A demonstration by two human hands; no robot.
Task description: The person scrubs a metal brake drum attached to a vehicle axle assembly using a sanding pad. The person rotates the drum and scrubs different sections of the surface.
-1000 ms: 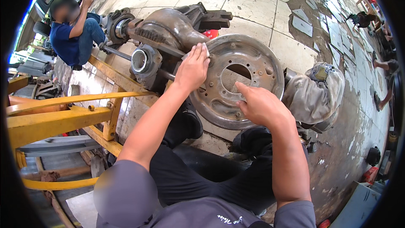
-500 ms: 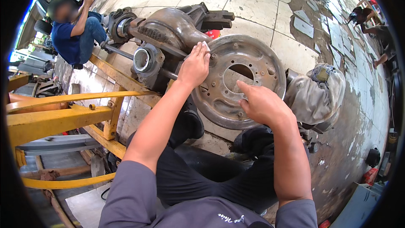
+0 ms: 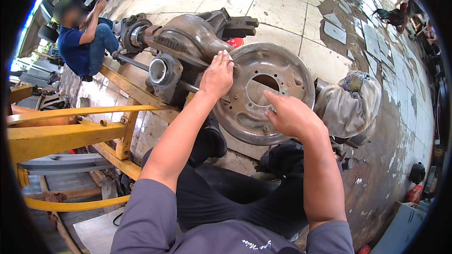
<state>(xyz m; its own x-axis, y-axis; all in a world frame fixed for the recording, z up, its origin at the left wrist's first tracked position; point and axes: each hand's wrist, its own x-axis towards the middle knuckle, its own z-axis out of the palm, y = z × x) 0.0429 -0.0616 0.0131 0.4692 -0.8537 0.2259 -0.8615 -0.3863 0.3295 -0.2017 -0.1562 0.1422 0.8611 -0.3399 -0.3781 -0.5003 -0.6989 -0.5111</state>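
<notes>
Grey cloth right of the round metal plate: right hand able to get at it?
Likely yes: the cloth lies just past the plate from the right hand, and nothing visible blocks the way over.

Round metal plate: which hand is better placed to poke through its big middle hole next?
Probably the right hand: its index finger points over the hole, while the left hand is at the plate's upper-left rim.
</notes>
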